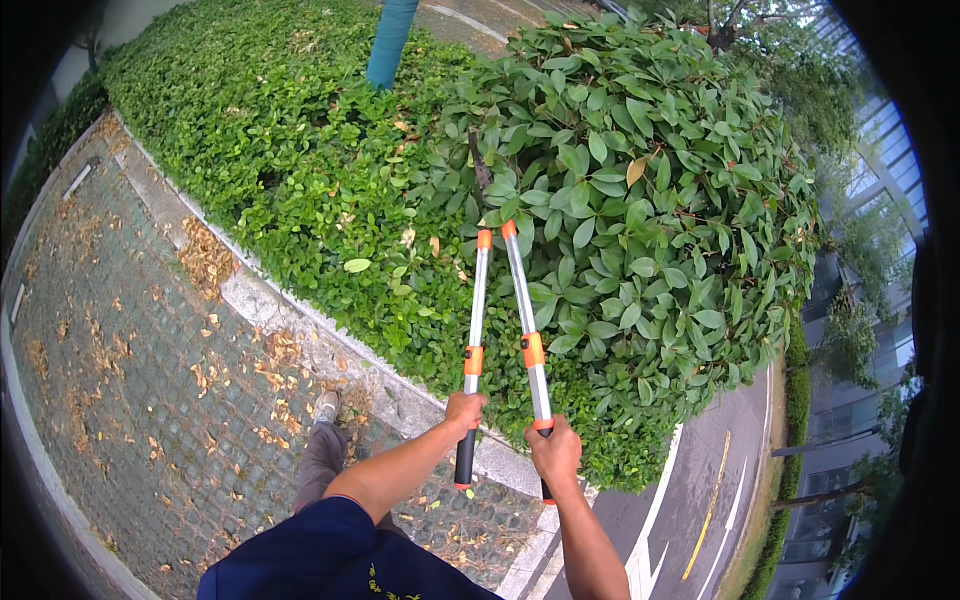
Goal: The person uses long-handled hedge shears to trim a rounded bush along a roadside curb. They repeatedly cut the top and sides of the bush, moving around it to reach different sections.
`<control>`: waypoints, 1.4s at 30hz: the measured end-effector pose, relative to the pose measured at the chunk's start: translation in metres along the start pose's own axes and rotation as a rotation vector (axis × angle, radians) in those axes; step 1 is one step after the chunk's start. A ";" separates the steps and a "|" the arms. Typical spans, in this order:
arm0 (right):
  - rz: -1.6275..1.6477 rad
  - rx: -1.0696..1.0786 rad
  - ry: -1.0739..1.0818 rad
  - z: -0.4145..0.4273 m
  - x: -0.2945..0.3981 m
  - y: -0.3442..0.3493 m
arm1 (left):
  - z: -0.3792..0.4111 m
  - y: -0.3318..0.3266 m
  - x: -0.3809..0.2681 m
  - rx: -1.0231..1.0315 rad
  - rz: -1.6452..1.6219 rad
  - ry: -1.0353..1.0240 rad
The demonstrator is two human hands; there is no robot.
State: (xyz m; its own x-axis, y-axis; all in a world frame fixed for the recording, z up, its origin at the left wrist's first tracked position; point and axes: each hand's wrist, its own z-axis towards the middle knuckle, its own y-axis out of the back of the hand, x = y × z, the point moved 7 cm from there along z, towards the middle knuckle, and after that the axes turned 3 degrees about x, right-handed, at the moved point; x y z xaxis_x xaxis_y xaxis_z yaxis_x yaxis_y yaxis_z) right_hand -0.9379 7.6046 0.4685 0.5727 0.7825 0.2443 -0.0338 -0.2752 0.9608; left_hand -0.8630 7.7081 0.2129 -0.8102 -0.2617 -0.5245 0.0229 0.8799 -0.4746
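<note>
My left hand (466, 412) is wrapped around the left handle of long hedge shears (534, 352), at the lower end of its silver tube near the black grip. On the other handle, my right hand (555, 450) closes around the black grip just below an orange collar. The two handles are a little apart and converge toward the blades. A dark blade (480, 165) shows against the large-leaved bush (600, 187); leaves cover part of the blades. Low, small-leaved hedge plants (337, 195) lie to the left of the shears.
A pale stone kerb (352, 352) borders the hedge. Left of it are pavers (150, 397) with dry leaves, and my shoe (326, 407). A trunk in teal wrapping (391, 45) rises from the hedge. A road (697, 487) with painted lines runs at the lower right.
</note>
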 end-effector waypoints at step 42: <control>-0.119 0.288 -0.042 -0.048 -0.037 0.055 | 0.011 0.157 0.138 -0.008 0.287 0.238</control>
State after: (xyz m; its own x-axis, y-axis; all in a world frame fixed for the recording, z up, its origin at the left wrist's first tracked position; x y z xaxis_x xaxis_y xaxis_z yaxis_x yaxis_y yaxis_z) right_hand -1.0000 7.5878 0.5183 0.5926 0.7963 0.1212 0.2651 -0.3349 0.9042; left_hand -0.9650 7.8058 0.0581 -0.8853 0.0946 -0.4553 0.2648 0.9074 -0.3263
